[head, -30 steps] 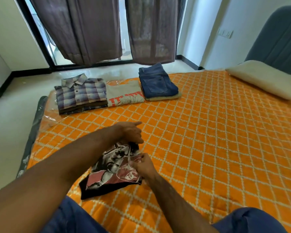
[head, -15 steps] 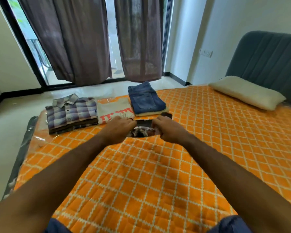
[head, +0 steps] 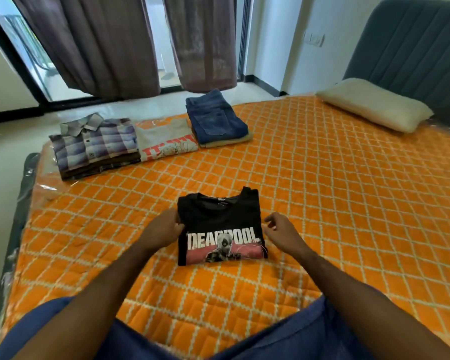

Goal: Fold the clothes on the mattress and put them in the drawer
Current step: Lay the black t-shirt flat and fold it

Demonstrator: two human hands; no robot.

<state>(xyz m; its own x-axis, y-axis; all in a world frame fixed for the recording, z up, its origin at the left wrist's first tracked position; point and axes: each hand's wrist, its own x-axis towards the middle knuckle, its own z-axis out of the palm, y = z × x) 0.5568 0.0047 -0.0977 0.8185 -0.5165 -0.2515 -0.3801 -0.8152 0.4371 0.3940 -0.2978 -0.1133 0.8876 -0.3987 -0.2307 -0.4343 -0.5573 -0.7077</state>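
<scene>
Black printed tee (head: pixel 220 222), folded rectangle, quilted mattress (head: pixel 322 193)

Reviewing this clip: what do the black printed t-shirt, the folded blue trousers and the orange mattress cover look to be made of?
Black t-shirt: soft matte knit, probably cotton jersey; it folds flat, and the print looks cracked. Blue trousers: denim, judging by faded patches, stitched seams and a patch pocket. Mattress cover: quilted orange fabric with pale diamond stitching; glossy clear plastic shows at the edges.

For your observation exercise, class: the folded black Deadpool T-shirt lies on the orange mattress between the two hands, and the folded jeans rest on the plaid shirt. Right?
Not quite. In the head view the jeans rest on a folded tan garment, not the plaid shirt. The rest holds.
</scene>
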